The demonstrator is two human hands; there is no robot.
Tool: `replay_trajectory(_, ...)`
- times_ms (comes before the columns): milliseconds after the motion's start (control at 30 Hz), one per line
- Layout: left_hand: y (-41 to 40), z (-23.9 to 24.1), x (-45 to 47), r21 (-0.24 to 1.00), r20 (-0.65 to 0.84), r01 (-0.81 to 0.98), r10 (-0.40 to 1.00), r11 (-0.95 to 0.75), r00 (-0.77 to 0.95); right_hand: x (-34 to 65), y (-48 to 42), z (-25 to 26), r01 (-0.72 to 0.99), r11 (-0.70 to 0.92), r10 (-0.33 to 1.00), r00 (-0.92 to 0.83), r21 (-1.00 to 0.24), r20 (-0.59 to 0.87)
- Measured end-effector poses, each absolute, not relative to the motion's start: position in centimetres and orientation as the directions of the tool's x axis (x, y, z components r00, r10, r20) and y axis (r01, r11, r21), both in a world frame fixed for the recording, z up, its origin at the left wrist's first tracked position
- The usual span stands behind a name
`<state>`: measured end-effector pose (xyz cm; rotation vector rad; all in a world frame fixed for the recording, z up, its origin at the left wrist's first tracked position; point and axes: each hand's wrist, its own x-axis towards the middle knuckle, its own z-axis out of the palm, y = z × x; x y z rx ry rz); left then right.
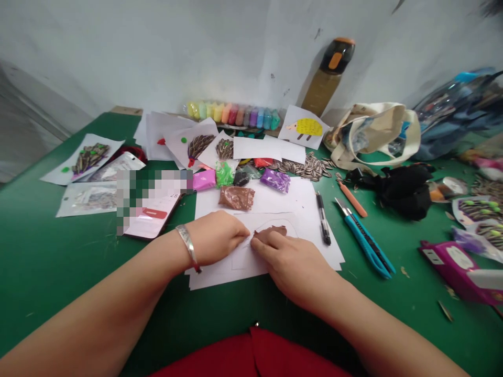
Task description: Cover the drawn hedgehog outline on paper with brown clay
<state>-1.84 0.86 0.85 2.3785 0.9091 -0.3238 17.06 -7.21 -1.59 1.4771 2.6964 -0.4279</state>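
My left hand [215,236], with a silver bracelet at the wrist, rests curled on a white sheet [310,209] with a pencilled outline, fingertips pinched at the edge of a flat patch of brown clay [275,230]. My right hand [293,262] lies over the sheet with its fingers pressed down on the same brown clay. A bag of brown clay [236,197] lies just beyond my hands.
Pink [204,179], green [224,173] and purple clay bags [275,179], a heap of sunflower seeds [310,167], a black pen [323,224], a blue cutter [365,238], an orange cutter [352,199], a clay pot row [233,112], a bottle [328,76], seed pictures and bags lie on the green table [58,262].
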Motion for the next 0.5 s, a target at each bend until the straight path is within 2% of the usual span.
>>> replay_trajectory(200, 0.89, 0.64, -1.91, 0.427, -0.393, 0.667, 0.540, -0.610, 0.745, 17.91, -7.16, -1.14, 0.837, 0.432, 0.866, -0.489, -0.337, -0.106)
replay_trajectory(500, 0.89, 0.62, -1.91, 0.424, -0.390, 0.667, 0.541, -0.613, 0.745, 17.31, -7.33, -1.50, 0.809, 0.509, 0.808, -0.567, -0.295, -0.160)
